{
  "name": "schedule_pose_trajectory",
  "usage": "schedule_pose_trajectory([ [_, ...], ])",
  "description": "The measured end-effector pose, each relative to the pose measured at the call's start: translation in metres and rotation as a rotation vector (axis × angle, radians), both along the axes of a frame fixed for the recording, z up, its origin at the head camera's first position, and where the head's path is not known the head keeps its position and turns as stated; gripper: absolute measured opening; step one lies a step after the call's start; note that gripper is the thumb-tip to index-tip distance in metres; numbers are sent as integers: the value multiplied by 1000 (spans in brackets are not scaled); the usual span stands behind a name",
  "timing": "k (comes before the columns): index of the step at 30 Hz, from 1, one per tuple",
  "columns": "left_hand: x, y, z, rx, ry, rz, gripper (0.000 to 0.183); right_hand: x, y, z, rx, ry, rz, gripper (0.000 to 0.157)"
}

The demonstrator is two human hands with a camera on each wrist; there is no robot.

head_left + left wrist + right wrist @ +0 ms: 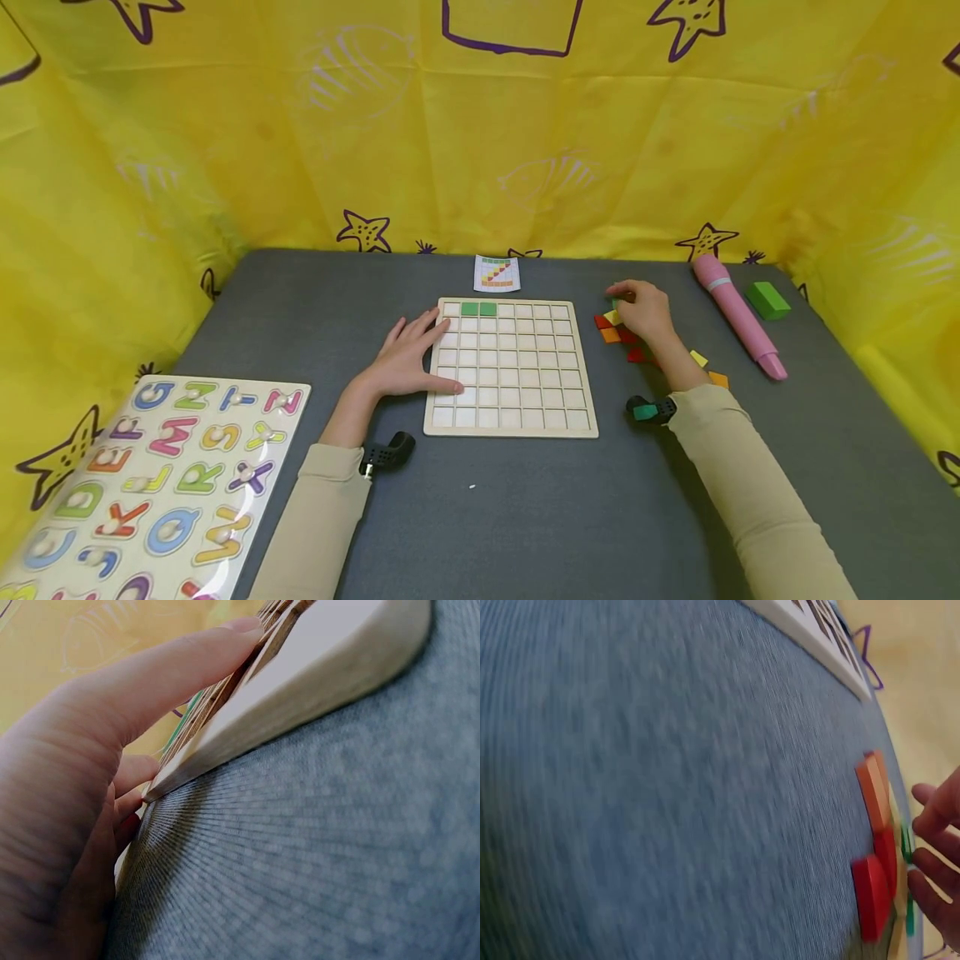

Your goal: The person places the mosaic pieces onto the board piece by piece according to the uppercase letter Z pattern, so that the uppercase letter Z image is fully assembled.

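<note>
A wooden grid board (512, 429) with white squares lies mid-table; two green tiles (478, 309) sit side by side in its far row. My left hand (405, 358) rests on its left edge, fingers spread and thumb (187, 671) over the frame. To the right of the board, my right hand (645, 312) is over a loose pile of tiles, fingers bent. A green tile (615, 303) shows right at its fingertips; I cannot tell whether they pinch it. Around it lie yellow, orange (610, 335) and red tiles (871, 898).
Behind the board lies a small pattern card (497, 273). A pink marker-shaped object (738, 317) and a green block (767, 300) are at the far right. At the left is an alphabet puzzle board (292, 400). Yellow cloth (480, 150) hangs behind the table.
</note>
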State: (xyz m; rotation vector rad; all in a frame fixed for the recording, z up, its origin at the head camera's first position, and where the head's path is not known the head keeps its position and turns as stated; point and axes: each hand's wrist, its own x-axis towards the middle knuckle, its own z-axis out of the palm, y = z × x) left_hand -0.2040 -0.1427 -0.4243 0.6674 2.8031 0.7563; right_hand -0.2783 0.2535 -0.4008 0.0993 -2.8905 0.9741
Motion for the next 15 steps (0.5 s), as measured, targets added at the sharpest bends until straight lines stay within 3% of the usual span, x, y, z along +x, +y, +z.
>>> schedule_pose_trajectory([
  [9,0,-1,-1,-7,5,0,111,3,12,2,44,-37,49,36],
  [15,0,0,0,4,7,-6,111,4,16,1,2,-65,18,35],
])
